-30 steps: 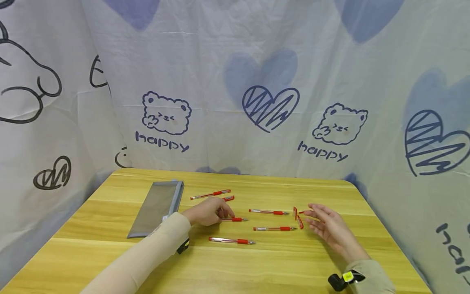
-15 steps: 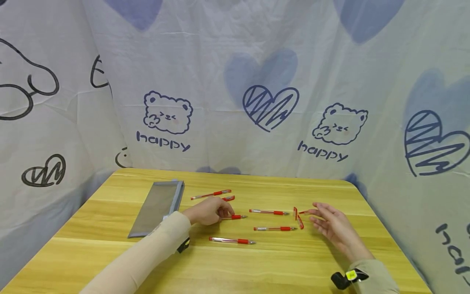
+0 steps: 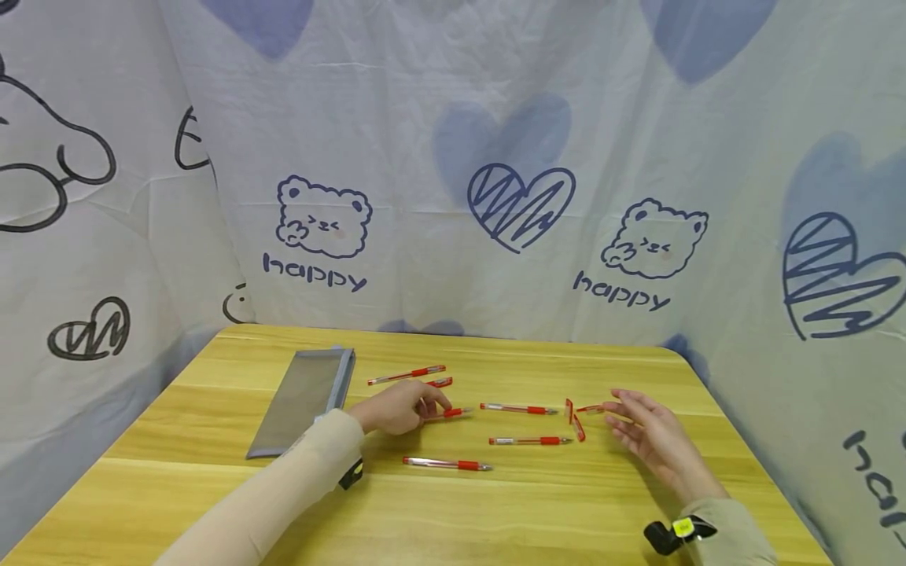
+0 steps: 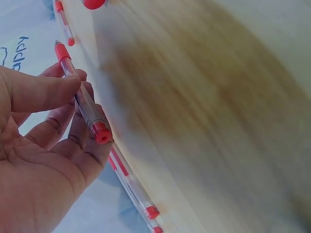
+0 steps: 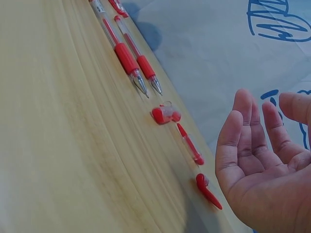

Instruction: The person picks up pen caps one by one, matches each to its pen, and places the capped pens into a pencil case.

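My left hand (image 3: 396, 407) pinches a red gel pen (image 4: 87, 107) between thumb and fingers; its bare tip points away to the right. To the right on the table lie uncapped red pens (image 3: 520, 408), and one more pen (image 3: 447, 464) sits nearer the front. Beyond their tips rest three red pen caps, an upright-looking cap (image 3: 569, 410), a slanted cap (image 3: 578, 427) and a third cap (image 3: 590, 409). My right hand (image 5: 267, 170) hovers just right of these caps, fingers loosely bent, palm showing, holding nothing.
A grey zip pouch (image 3: 300, 401) lies flat on the left of the wooden table (image 3: 453, 519). Behind my left hand are a capped red pen (image 3: 406, 374) and another pen (image 3: 440, 382), partly hidden. Printed cloth (image 3: 418, 259) hangs along the table's back and sides.
The pen in my left hand has tilted, its tip end swinging up and slightly back. My right hand has drawn off to the right, leaving the third cap in fuller view.
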